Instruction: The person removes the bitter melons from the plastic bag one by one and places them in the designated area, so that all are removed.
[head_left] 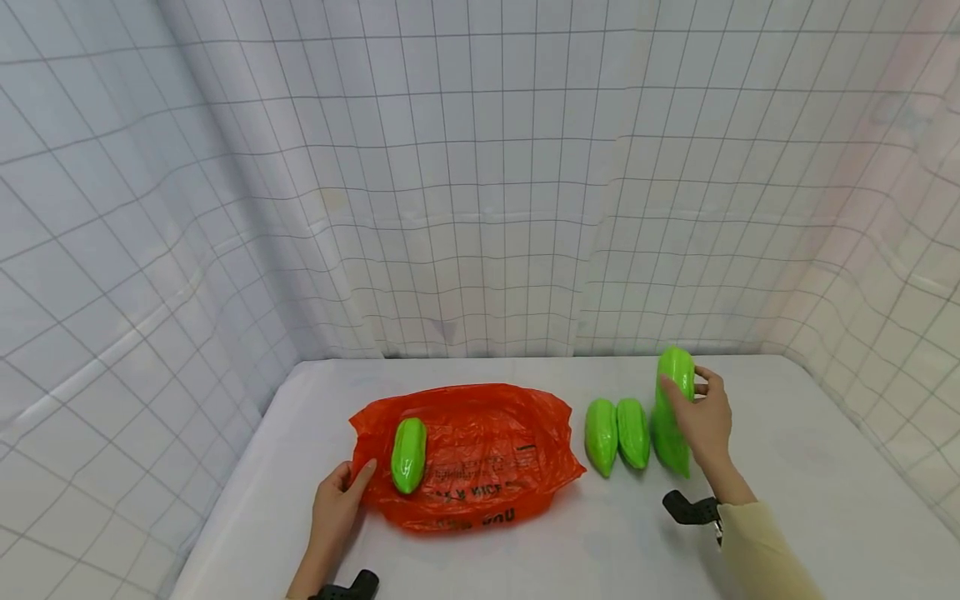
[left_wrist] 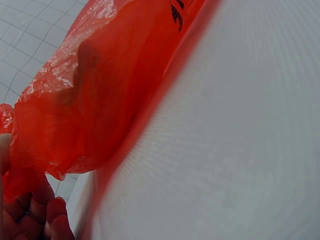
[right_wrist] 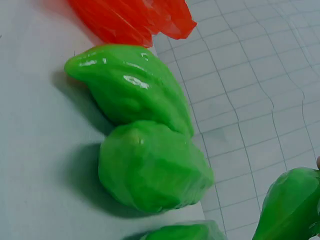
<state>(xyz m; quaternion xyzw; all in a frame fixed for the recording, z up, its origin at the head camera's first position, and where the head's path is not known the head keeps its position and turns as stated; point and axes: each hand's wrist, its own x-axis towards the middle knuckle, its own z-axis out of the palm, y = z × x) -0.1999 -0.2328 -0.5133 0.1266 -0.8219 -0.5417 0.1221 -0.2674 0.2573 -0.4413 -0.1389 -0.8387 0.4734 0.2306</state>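
My left hand point(head_left: 335, 506) pinches the left edge of a crinkled red plastic bag point(head_left: 480, 450), printed with dark letters. A glossy green bitter melon point(head_left: 408, 456) lies against the red plastic near that hand; whether it is inside the bag I cannot tell. At the right, my right hand point(head_left: 705, 412) grips another bitter melon point(head_left: 677, 368), raised above the table. Beneath it on the table is a further bitter melon point(head_left: 670, 437), partly covered in the head view. The right wrist view shows the held melon point(right_wrist: 292, 205) at its right edge.
Two more bitter melons point(head_left: 602, 437) point(right_wrist: 150, 167) lie side by side between the bag and my right hand. The white table point(head_left: 600, 542) is bounded at its back and sides by a white gridded curtain point(head_left: 480, 250).
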